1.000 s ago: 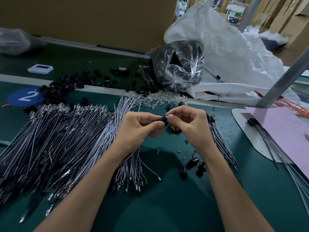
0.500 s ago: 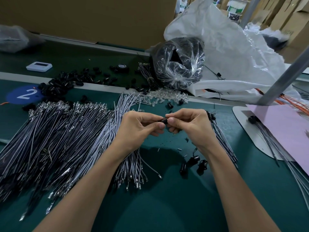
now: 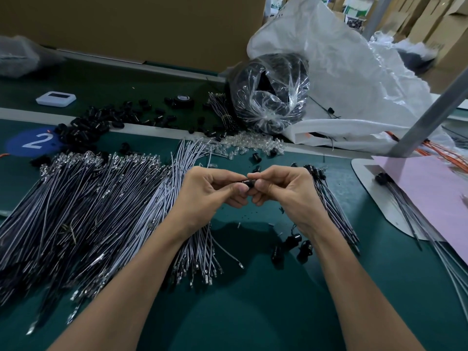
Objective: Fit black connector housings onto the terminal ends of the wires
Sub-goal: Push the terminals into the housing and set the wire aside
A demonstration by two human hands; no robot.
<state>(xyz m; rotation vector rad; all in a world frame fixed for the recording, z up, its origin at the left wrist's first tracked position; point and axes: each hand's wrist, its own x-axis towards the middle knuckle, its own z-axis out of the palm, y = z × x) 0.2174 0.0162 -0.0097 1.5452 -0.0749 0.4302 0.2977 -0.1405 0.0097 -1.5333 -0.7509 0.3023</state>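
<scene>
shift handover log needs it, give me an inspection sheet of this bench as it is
surface: green mat, blue "2" marker at back left
job's things: black connector housing between both hands; wire pile at left; loose housings behind it; fitted wires beside the right wrist
clutter: clear plastic pieces, white device, clear bag of black parts, white sack, pink sheet
hands: left hand and right hand both pinch the housing
cables: orange wires at far right
surroundings: cardboard boxes, grey metal post
</scene>
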